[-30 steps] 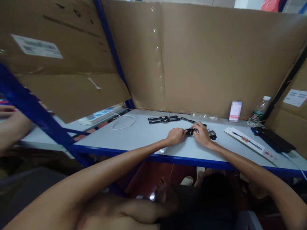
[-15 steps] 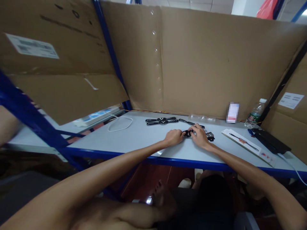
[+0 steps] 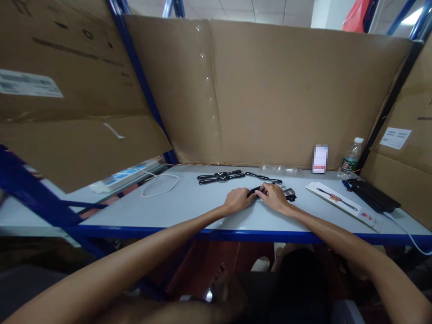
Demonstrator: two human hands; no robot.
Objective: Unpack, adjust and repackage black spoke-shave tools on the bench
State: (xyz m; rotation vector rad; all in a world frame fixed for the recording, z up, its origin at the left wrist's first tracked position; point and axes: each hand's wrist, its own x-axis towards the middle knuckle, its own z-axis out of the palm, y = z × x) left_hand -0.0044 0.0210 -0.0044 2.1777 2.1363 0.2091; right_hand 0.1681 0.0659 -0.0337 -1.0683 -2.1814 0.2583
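Note:
My left hand (image 3: 237, 200) and my right hand (image 3: 273, 197) meet over the table, both closed on a small black watch strap (image 3: 254, 191). Its middle is partly covered by my fingers. Right beside my right hand lies a small grey and black piece (image 3: 290, 194), too small to make out. Beyond my hands, two black watches with straps (image 3: 221, 177) lie flat side by side. Another thin black strap (image 3: 263, 177) rests just to the right of them.
On the right lie a long white box (image 3: 340, 208) picturing a watch and a black pouch (image 3: 374, 195) with a white cable. A bottle (image 3: 351, 159) and a phone (image 3: 320, 159) stand behind. Cardboard walls (image 3: 263, 90) enclose the table (image 3: 189, 213); a white cable (image 3: 160, 192) loops at left.
The head view has shifted slightly. My hands still hold the black strap; more of it shows between them, and my right hand's fingers have shifted along it.

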